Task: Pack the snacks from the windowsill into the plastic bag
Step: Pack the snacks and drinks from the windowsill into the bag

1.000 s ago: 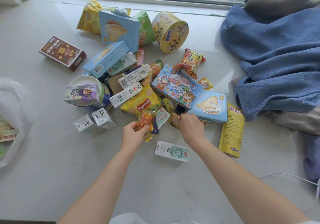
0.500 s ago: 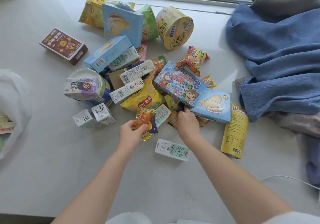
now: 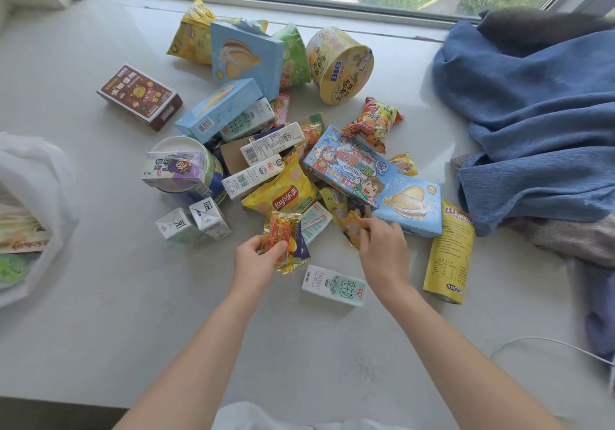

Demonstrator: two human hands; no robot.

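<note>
Where the windowsill [image 3: 100,313] widens: blue blanket [image 3: 532,123] right; white plastic bag [image 3: 36,176] far left; snack pile [image 3: 283,150] between, milk carton [image 3: 333,285] nearest. Left hand [image 3: 254,260] pinches an orange sachet [image 3: 281,240]; right hand [image 3: 382,246], fingers curled, grips a small packet [image 3: 352,228] at the pile's edge.

Colourful snack packets and boxes [image 3: 349,166] lie heaped mid-windowsill [image 3: 100,296]; a translucent white plastic bag [image 3: 36,176] at left seems partly filled.
</note>
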